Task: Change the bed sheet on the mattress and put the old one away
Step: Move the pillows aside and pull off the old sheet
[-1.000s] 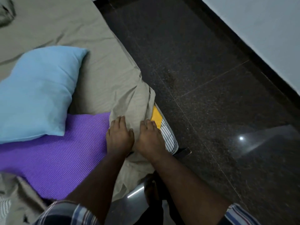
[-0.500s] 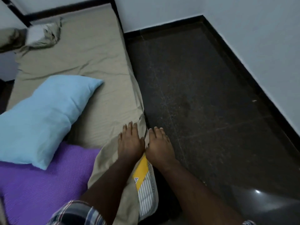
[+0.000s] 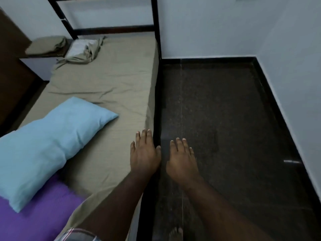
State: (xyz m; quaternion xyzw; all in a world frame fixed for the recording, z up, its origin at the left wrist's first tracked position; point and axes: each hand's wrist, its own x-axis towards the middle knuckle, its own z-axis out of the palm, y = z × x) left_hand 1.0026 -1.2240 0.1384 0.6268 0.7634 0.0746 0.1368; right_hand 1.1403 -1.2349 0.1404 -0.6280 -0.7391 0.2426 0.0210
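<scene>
Biggest thing in your view is the dark speckled floor (image 3: 225, 136), filling the right half and running up to the pale walls (image 3: 225, 26) with a black skirting along the bottom. Left of it is the mattress (image 3: 154, 87), covered by the khaki bed sheet (image 3: 107, 84), which lies mostly flat with a few creases across the middle. At the far left corner the sheet is bunched up and pulled back, so a patch of white shows underneath. A black metal bed frame (image 3: 156, 23) stands at the far end.

Near left, a light blue pillow (image 3: 52, 136) lies tilted on the sheet, its near end resting on a purple dotted cloth (image 3: 40, 214) that covers the near-left corner of the bed.

Your left hand (image 3: 145, 153) lies palm down on the sheet right at the mattress's right edge, fingers straight and close together, thumb sticking out over the edge. Your right hand (image 3: 181, 160) is just beside it, out past the edge and over the floor, palm down, fingers straight and slightly spread, holding nothing. Can't tell whether it touches the side of the mattress.

A bit of plaid sleeve (image 3: 76, 234) peeks in at the bottom, and your bare toes (image 3: 175, 231) show on the floor near the bed.
</scene>
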